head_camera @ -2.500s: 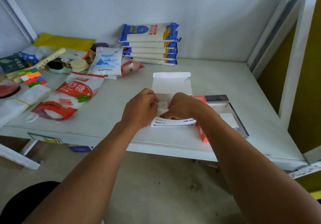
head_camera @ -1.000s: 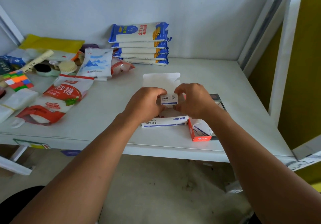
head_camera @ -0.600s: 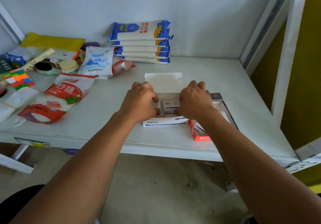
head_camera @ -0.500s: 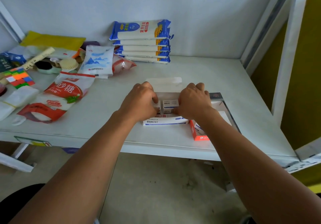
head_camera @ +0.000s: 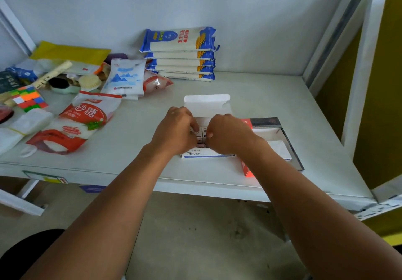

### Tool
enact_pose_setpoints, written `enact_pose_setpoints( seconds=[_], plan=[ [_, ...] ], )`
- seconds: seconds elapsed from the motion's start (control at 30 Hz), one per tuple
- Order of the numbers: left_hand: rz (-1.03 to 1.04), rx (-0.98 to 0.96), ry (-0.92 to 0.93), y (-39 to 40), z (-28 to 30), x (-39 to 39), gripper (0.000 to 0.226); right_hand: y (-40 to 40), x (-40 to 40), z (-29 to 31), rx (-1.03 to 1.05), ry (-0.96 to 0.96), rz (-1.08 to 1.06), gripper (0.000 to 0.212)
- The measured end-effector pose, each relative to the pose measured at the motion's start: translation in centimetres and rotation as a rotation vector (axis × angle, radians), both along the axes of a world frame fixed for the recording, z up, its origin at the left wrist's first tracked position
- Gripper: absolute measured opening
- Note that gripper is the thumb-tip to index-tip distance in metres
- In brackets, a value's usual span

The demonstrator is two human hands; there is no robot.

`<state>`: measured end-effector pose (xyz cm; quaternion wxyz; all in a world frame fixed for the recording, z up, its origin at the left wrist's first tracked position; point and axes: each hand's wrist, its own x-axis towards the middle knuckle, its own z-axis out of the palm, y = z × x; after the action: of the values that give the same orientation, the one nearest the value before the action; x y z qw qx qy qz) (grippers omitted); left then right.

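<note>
A white carton [head_camera: 202, 155] with blue print lies near the shelf's front edge, its lid [head_camera: 206, 104] folded back and standing up. Several small white boxes [head_camera: 204, 132] sit packed inside it. My left hand [head_camera: 176, 130] is over the carton's left half, fingers curled down onto a small box. My right hand [head_camera: 228, 135] is over the right half, fingertips curled and pinching the edge of a small box beside it. The knuckles of both hands almost meet and hide most of the carton's inside.
An open red and grey box [head_camera: 291, 149] lies right of the carton, partly under my right forearm. Stacked blue noodle packs [head_camera: 180, 55] stand at the back wall. Sugar bags [head_camera: 84, 118], a puzzle cube [head_camera: 28, 98] and other items fill the left. A shelf post [head_camera: 359, 73] rises at right.
The small box that both hands held up a second ago now sits down in the carton. My hands have dropped into the carton and drawn closer together.
</note>
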<state>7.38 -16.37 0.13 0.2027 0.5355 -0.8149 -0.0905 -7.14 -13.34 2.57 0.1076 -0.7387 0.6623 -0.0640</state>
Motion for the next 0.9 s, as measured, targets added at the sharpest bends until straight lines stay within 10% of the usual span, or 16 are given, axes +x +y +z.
enact_pose_setpoints(
  seconds=[0.53, 0.9],
  plan=[
    [-0.007, -0.044, 0.025, 0.2, -1.1, 0.0, 0.030, -1.0, 0.7, -1.5, 0.153, -0.113, 0.076, 0.023],
    [-0.119, 0.185, 0.256, 1.2, 0.5, -3.2, 0.039, 0.9, -6.5, 0.3, 0.001, -0.796, -0.218, 0.014]
  ],
)
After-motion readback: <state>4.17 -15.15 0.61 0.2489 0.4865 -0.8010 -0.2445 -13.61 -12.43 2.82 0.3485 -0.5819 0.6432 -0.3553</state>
